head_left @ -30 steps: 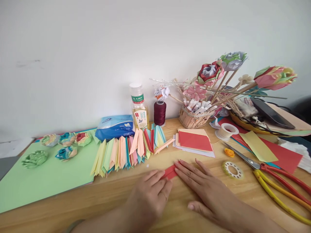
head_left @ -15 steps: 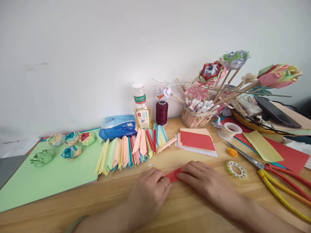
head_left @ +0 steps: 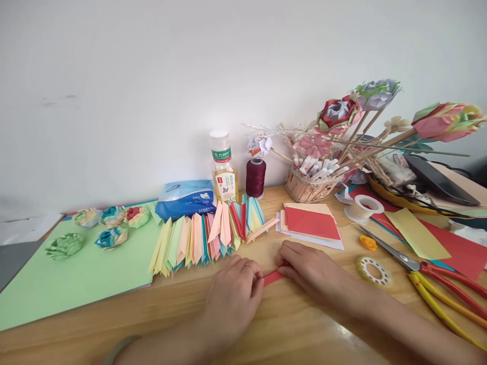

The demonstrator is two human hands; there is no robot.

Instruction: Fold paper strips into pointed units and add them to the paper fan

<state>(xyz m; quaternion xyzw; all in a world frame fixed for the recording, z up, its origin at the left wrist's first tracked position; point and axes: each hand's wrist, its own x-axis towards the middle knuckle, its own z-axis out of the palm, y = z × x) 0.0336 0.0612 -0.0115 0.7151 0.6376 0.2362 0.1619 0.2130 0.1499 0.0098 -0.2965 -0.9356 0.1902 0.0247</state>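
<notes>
A narrow folded strip of red paper (head_left: 272,277) lies between my two hands, low over the wooden table. My left hand (head_left: 236,289) has its fingers curled and closed on the strip's left end. At the other end, my right hand (head_left: 304,266) pinches the strip, its fingertips covering that part. Just beyond the hands stands a row of folded paper pieces (head_left: 194,235) in yellow, green, peach, red and blue. A stack of paper rectangles (head_left: 310,223), red on top, rests behind my right hand.
Scissors (head_left: 407,261) with red and yellow handles, a tape roll (head_left: 375,271) and a white spool (head_left: 363,208) lie on the right. Behind are a tissue pack (head_left: 186,197), a bottle (head_left: 224,167), maroon thread (head_left: 255,177) and a basket (head_left: 312,186). Paper flowers (head_left: 64,246) sit on green sheets at left.
My right hand has shifted left and slightly away along the strip, with its fingers more curled. Less of the red paper shows now. The view has shifted slightly.
</notes>
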